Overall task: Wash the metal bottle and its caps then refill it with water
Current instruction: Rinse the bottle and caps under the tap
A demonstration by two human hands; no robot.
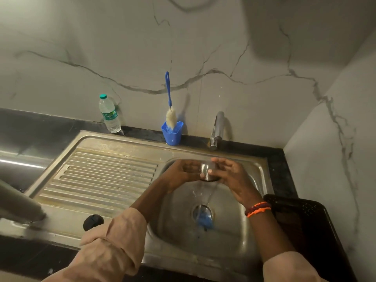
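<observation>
Over the sink basin (234,237) both hands hold a small steel cup-shaped cap (207,172) between them. My left hand (183,173) grips it from the left, and my right hand (231,176) holds it from the right with the thumb on its side. Water runs from under the cap down to the drain (202,213). A round black cap (93,222) lies on the front of the drainboard. A grey metal cylinder (20,204), blurred, reaches in from the left edge and rests on the sink's front left corner; it looks like the bottle.
A chrome tap (217,130) stands behind the basin. A blue holder (172,133) with a blue-handled bottle brush (168,102) and a plastic water bottle (108,113) stand at the wall. Something blue (205,220) lies at the drain. A black perforated basket (301,216) sits to the right.
</observation>
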